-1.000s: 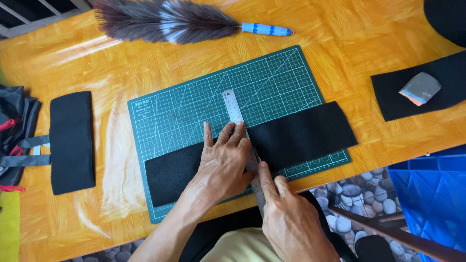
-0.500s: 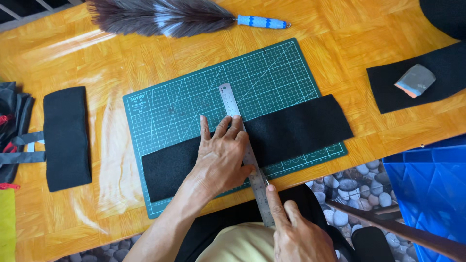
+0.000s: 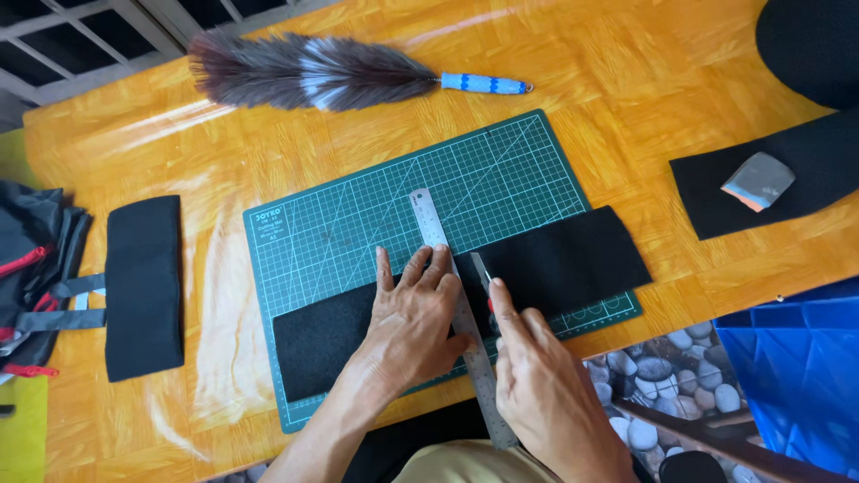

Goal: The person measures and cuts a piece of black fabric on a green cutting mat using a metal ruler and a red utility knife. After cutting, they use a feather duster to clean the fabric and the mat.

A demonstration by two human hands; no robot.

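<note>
- Felt (image 3: pixel 555 264), a black strip, lies across the green mat (image 3: pixel 501 170), under both hands.
- Ruler (image 3: pixel 452 295) crosses it, pinned by the flat, spread left hand (image 3: pixel 412 317).
- Right hand (image 3: pixel 537 376) grips a knife (image 3: pixel 480 268), blade beside the ruler's edge.
- Duster (image 3: pixel 313 72) lies well beyond.

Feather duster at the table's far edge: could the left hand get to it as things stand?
Probably not freely: the left hand is pressing the metal ruler onto the black fabric. Only open mat and table separate it from the feather duster.

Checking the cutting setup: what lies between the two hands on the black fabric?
The head view shows a metal ruler between the left hand and right hand.
</note>
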